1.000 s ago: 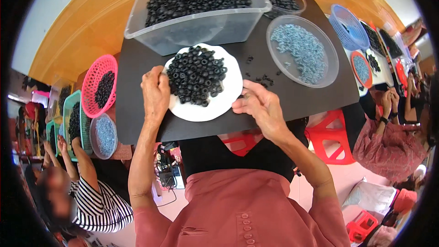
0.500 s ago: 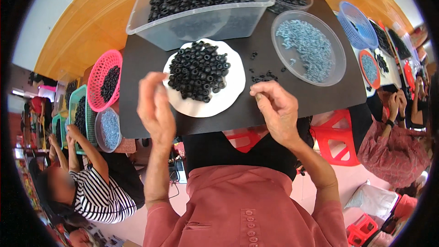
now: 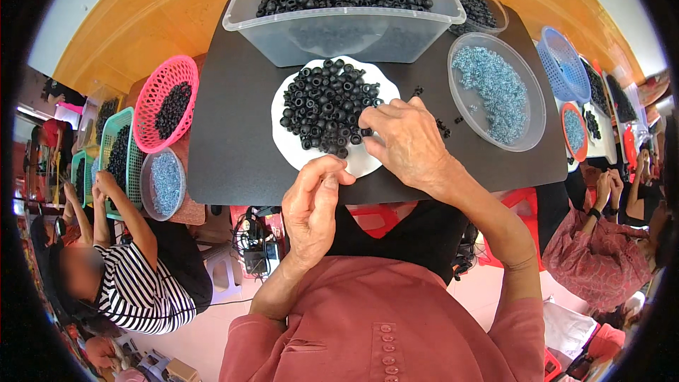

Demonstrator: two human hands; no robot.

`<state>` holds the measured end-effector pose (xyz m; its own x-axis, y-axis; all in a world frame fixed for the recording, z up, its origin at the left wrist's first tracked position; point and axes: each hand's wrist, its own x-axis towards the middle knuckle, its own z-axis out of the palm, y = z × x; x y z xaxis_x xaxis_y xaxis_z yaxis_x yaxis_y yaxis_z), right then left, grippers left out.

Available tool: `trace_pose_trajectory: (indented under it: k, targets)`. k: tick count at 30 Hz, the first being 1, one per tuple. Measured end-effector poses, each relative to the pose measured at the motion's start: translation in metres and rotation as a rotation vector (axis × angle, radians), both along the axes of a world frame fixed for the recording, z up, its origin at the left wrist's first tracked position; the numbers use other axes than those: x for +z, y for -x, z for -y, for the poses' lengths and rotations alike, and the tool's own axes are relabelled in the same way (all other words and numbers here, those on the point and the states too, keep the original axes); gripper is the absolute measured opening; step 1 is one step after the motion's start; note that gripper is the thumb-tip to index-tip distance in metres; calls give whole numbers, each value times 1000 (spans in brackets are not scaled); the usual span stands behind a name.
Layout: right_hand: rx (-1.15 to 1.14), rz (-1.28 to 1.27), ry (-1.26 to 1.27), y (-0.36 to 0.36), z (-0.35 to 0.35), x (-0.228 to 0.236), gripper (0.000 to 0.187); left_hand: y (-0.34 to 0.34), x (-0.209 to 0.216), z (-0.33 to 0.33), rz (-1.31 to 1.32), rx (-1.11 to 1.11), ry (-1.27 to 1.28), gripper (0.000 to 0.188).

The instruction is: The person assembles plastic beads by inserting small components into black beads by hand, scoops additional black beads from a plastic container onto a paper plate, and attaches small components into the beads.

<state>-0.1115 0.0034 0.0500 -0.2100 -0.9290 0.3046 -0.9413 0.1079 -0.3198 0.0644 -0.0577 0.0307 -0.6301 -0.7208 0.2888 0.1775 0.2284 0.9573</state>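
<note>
A white scalloped plate [image 3: 290, 148] on the dark table bears a heap of black ring-shaped beads [image 3: 325, 106]. My right hand [image 3: 410, 143] reaches over the plate's right side, finger and thumb closed about a black bead at the edge of the heap. Just off the plate's near rim is my left hand [image 3: 311, 211], its thumb and fingers pressed together; whatever lies between them is too small to make out. Loose small black pieces [image 3: 443, 129] lie on the table, partly behind my right hand.
Beyond the plate stands a large clear bin [image 3: 339, 32] full of black beads. A clear round bowl [image 3: 534, 131] of small bluish pieces sits to the right, with another clear container [image 3: 501, 21] behind it. Pink basket [image 3: 145, 110] at left. Co-workers sit on both sides.
My right hand has moved left from the loose pieces to the heap on the plate. My left hand has come right and nearer to me, below the plate's rim. The view has shifted slightly.
</note>
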Motion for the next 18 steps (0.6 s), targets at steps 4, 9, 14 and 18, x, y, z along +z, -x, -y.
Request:
trace_pose_trajectory:
  k: [4, 9, 14, 18]
  targets:
    - [9, 28, 49, 2, 0, -4, 15, 6, 3, -2, 16, -67, -66, 16]
    - [-27, 45, 110, 3, -4, -3, 15, 14, 5, 0, -19, -123, -121, 15]
    - [-52, -111, 72, -2, 2, 0, 21, 15, 5, 2, -22, -90, -124, 15]
    - [-57, -88, 54, -5, 2, -5, 22, 16, 5, 1, -9, -90, -111, 15]
